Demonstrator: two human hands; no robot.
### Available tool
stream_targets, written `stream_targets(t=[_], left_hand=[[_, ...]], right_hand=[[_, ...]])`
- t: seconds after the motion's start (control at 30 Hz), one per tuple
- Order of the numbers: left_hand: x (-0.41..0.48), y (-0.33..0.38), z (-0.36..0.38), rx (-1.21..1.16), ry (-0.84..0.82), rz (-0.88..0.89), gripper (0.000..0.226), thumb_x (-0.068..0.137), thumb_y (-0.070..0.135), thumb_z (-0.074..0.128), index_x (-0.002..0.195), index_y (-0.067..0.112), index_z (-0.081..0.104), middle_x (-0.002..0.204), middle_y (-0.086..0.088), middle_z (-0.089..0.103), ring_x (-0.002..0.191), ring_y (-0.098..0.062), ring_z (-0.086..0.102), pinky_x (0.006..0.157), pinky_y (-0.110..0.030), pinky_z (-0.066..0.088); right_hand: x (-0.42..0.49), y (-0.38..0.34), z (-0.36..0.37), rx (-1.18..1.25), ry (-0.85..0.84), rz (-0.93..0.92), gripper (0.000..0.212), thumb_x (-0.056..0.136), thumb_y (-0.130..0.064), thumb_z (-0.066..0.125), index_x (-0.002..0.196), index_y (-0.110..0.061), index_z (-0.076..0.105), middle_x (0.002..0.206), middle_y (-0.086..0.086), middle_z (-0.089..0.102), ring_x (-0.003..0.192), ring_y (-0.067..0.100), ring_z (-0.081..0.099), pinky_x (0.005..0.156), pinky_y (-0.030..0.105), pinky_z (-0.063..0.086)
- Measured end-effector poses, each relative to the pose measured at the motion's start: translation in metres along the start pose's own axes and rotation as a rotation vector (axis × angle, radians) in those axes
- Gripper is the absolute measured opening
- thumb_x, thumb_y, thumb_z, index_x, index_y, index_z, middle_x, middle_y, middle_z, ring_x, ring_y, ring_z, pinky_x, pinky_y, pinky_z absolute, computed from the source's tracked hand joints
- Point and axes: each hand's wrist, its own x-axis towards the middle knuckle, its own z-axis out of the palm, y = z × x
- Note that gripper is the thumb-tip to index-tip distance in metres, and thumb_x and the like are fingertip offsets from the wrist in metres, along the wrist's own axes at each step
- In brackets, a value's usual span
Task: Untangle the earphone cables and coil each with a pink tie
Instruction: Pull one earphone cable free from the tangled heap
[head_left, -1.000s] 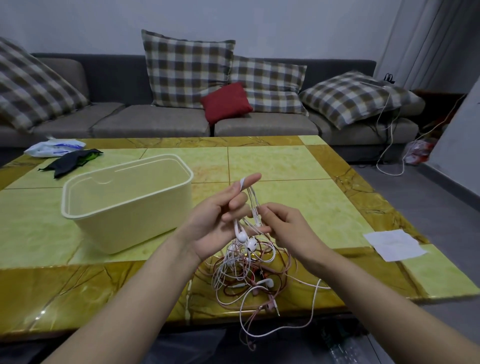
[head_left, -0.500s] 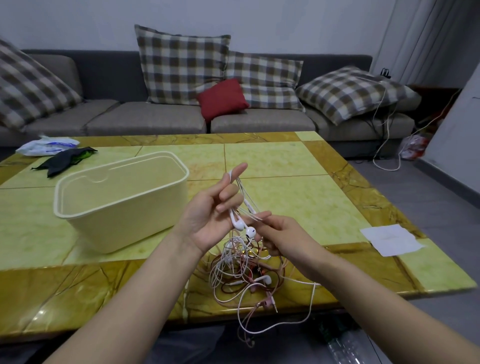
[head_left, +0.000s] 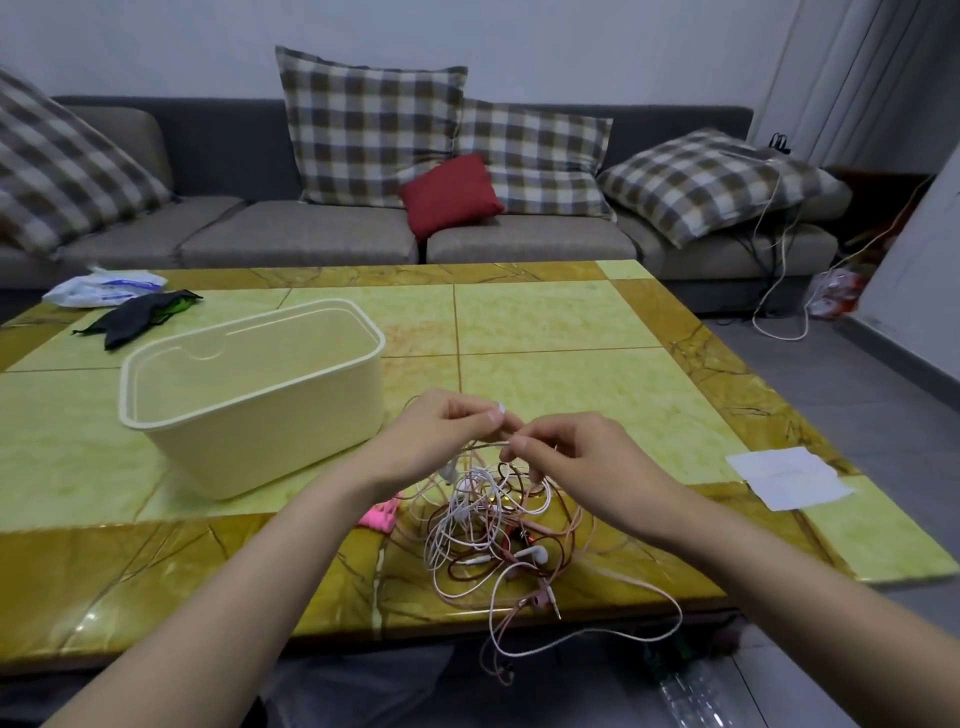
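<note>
Both hands have dropped lower since a moment ago, the left hand (head_left: 441, 436) and right hand (head_left: 576, 460) each with its grip pinched on one strand of the earphone cables (head_left: 493, 530), whose tangle lies on the bench (head_left: 571, 322) at its near edge, pink ties (head_left: 379, 515) just left, a cream box (head_left: 249, 415) beyond.

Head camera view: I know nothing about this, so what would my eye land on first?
First, the tangle of earphone cables, white, pink and dark red, heaped at the near edge of the yellow-green table, with the left hand and right hand each pinching a strand just above it. Next, the cream tub left of the hands, and a red cushion among checked ones on the grey sofa behind.
</note>
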Motion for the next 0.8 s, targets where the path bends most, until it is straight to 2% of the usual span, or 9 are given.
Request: stream_targets(t=[0.07, 0.17, 0.33, 0.43, 0.53, 0.6, 0.67, 0.73, 0.8], left_hand=[[-0.002, 0.002, 0.003, -0.05, -0.049, -0.048, 0.028, 0.098, 0.019, 0.045, 0.097, 0.009, 0.07, 0.078, -0.002, 0.072, 0.072, -0.009, 0.066, 0.072, -0.014, 0.047], [-0.003, 0.002, 0.004, -0.23, -0.104, -0.087, 0.029, 0.099, 0.016, 0.04, 0.095, 0.008, 0.068, 0.055, 0.0, 0.056, 0.048, -0.01, 0.043, 0.064, -0.028, 0.039], [-0.006, 0.001, 0.001, -0.708, -0.243, -0.094, 0.032, 0.092, 0.018, 0.043, 0.101, 0.008, 0.072, 0.048, 0.006, 0.034, 0.04, -0.006, 0.027, 0.093, -0.061, 0.042], [-0.005, -0.001, 0.0, -1.021, -0.304, -0.052, 0.03, 0.089, 0.017, 0.047, 0.104, 0.006, 0.07, 0.048, 0.007, 0.036, 0.038, -0.004, 0.031, 0.094, -0.064, 0.041], [-0.004, -0.002, -0.002, -1.235, -0.293, 0.001, 0.031, 0.088, 0.018, 0.047, 0.106, 0.006, 0.069, 0.048, 0.008, 0.037, 0.039, -0.004, 0.031, 0.096, -0.062, 0.042], [-0.003, 0.0, -0.004, -1.298, -0.273, 0.047, 0.031, 0.09, 0.019, 0.046, 0.108, 0.009, 0.069, 0.049, 0.008, 0.04, 0.04, -0.004, 0.031, 0.101, -0.042, 0.04], [-0.001, 0.005, -0.003, -1.313, -0.18, 0.072, 0.03, 0.09, 0.02, 0.047, 0.108, 0.011, 0.069, 0.049, 0.007, 0.04, 0.04, -0.004, 0.033, 0.102, -0.024, 0.025], [0.001, 0.01, -0.002, -1.305, -0.033, 0.063, 0.028, 0.09, 0.022, 0.045, 0.107, 0.013, 0.065, 0.049, 0.008, 0.035, 0.039, -0.004, 0.03, 0.106, -0.043, 0.036], [0.001, 0.015, -0.002, -1.257, 0.076, 0.065, 0.028, 0.09, 0.024, 0.042, 0.108, 0.014, 0.062, 0.05, 0.01, 0.032, 0.038, -0.004, 0.028, 0.091, -0.061, 0.045]], right_hand=[[0.003, -0.005, -0.01, -0.052, 0.027, -0.04, 0.022, 0.092, -0.032, 0.057, 0.082, -0.021, 0.072, 0.058, -0.012, 0.057, 0.05, -0.005, 0.048, 0.049, 0.01, 0.034], [0.009, -0.01, -0.021, -0.059, 0.1, -0.074, 0.02, 0.088, -0.032, 0.062, 0.075, -0.02, 0.071, 0.057, -0.012, 0.057, 0.051, -0.005, 0.048, 0.051, 0.011, 0.034], [0.016, -0.006, -0.024, 0.027, 0.19, -0.077, 0.02, 0.087, -0.031, 0.063, 0.07, -0.021, 0.068, 0.058, -0.01, 0.056, 0.049, -0.005, 0.046, 0.049, 0.01, 0.033], [0.017, 0.002, -0.017, 0.112, 0.188, -0.019, 0.021, 0.09, -0.031, 0.059, 0.073, -0.023, 0.068, 0.06, -0.01, 0.057, 0.051, -0.005, 0.046, 0.051, 0.01, 0.034], [0.016, 0.01, -0.006, 0.158, 0.162, 0.031, 0.022, 0.092, -0.029, 0.057, 0.075, -0.022, 0.07, 0.057, -0.012, 0.058, 0.056, 0.0, 0.047, 0.057, 0.017, 0.036], [0.014, 0.013, 0.001, 0.173, 0.132, 0.046, 0.024, 0.093, -0.025, 0.055, 0.073, -0.024, 0.069, 0.057, -0.011, 0.057, 0.053, 0.003, 0.044, 0.055, 0.02, 0.034], [0.01, 0.013, 0.008, 0.182, 0.081, 0.047, 0.025, 0.094, -0.022, 0.053, 0.078, -0.031, 0.07, 0.061, -0.006, 0.06, 0.049, -0.001, 0.043, 0.052, 0.016, 0.033], [0.006, 0.013, 0.011, 0.152, 0.038, 0.05, 0.023, 0.095, -0.022, 0.052, 0.083, -0.028, 0.071, 0.062, -0.004, 0.059, 0.047, -0.003, 0.043, 0.05, 0.012, 0.031], [0.003, 0.011, 0.011, 0.103, 0.014, 0.056, 0.021, 0.095, -0.024, 0.052, 0.086, -0.022, 0.071, 0.059, -0.007, 0.054, 0.045, -0.003, 0.042, 0.047, 0.01, 0.03]])
